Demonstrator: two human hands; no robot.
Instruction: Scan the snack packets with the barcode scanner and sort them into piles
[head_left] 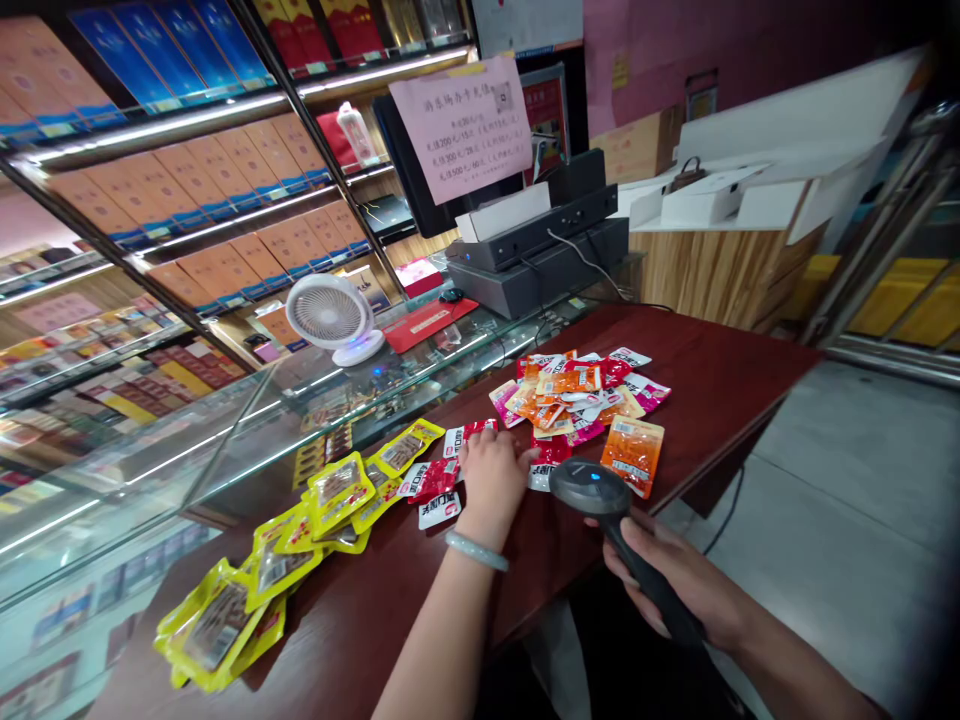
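In the head view, a dark red surface ran alongside a glass display case. The left hand, with a pale bracelet on its wrist, lay palm down over the middle of the surface, thumb apart from the fingers. It was among several red-and-white packets; one showed past its fingertips, others just beside it toward the case-side edge. The right hand was closed around the handle of a black scanner, whose head, lit by a small blue light, stood over the surface's near edge.

Yellow packets with brownish contents lay overlapped in a slanting line, from close to the surface's near left end up toward the left hand, along the case-side edge. Beyond the hands, a mixed heap of packets in orange, red, pink and white sat between the two long edges, well apart from the far right corner. An orange packet lay by itself close to the near edge, just past the scanner head. A further red packet lay between the left hand and the scanner.

On the case stood a white fan, beside a red mat.
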